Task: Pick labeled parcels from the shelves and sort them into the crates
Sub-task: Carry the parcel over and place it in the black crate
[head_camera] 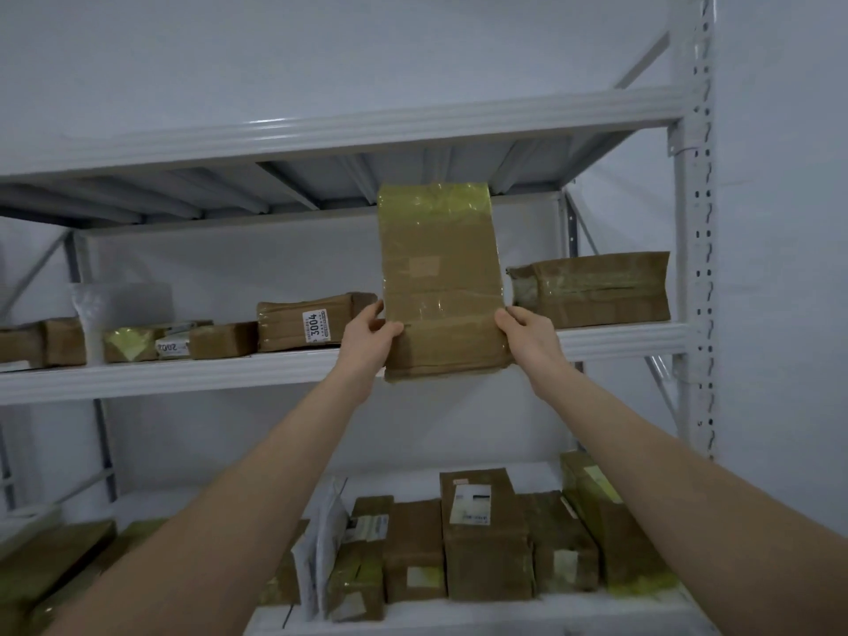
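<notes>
Brown taped parcel (440,282) is upright, held in front of the middle shelf (183,374), w/ its plain side to the camera. L hand (367,337) grips its lower left edge, thumb on the front; R hand (527,335) grips the lower right edge the same way. Both arms reach up and forward, nearly straight. Just left sits a box marked 3004 (316,325); a wide box (592,289) sits at right.

The person's left hand (367,344) and right hand (530,337) are bare. The left arm (238,498) and the right arm (665,475) are also uncovered, from the wrist down all the length I can see. Any clothing higher up is hidden from me.
</notes>
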Motion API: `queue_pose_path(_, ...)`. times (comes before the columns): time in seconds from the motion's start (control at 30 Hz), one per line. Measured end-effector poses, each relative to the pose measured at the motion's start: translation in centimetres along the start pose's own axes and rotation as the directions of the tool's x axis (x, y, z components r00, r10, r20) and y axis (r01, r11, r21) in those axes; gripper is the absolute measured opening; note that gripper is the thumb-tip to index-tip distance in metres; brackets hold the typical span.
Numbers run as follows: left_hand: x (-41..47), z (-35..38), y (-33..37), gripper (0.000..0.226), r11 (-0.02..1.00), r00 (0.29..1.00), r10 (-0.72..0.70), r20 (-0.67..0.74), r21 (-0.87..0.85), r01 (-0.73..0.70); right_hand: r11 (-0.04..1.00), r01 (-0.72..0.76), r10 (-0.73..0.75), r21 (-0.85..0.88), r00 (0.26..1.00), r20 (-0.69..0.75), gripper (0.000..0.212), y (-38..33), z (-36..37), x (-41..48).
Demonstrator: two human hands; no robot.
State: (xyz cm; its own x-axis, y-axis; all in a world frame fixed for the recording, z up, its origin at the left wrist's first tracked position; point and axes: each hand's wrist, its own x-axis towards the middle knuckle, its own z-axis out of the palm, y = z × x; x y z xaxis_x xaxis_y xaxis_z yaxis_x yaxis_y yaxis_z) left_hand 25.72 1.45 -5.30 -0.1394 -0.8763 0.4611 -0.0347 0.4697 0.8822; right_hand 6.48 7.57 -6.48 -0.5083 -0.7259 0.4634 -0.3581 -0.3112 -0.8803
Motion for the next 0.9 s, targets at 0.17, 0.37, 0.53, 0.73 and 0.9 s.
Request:
queue_pose_path(0.17,-4.2,0.3,-1.8,0.056,0.993,0.993,-0.112,0.024,-0.019,0.113,0.993,-0.107,0.101,0.06,0.991,0.091,0.054,1.8,-1.4,-2.3)
queue_pose_path(0.37,-7.4,0.1,-4.3,0.065,0.974,0.972,-0.226,0.066,-0.013,0.228,0.982,-0.182,0.164,0.04,0.945,0.283,0.036,4.3,-2.4,-5.4)
queue_pose_path(0.53,-9.3,-0.8,-6.3,0.043,0.967,0.964,-0.252,0.08,-0.014,0.254,0.94,-0.339,0.314,0.028,0.897,0.311,0.031,7.6,-2.0,-7.6)
queue_pose_path(0.73,-11.1,-2.5,-10.1,0.035,0.929,0.928,-0.369,0.048,-0.009,0.37,0.776,-0.616,0.532,0.137,0.755,0.384,0.034,10.7,-0.6,-10.6)
queue_pose_path(0.9,-11.8,-4.2,-12.1,0.042,0.875,0.875,-0.476,0.083,-0.055,0.481,0.747,-0.655,0.559,0.115,0.712,0.425,0.012,12.0,0.8,-13.1)
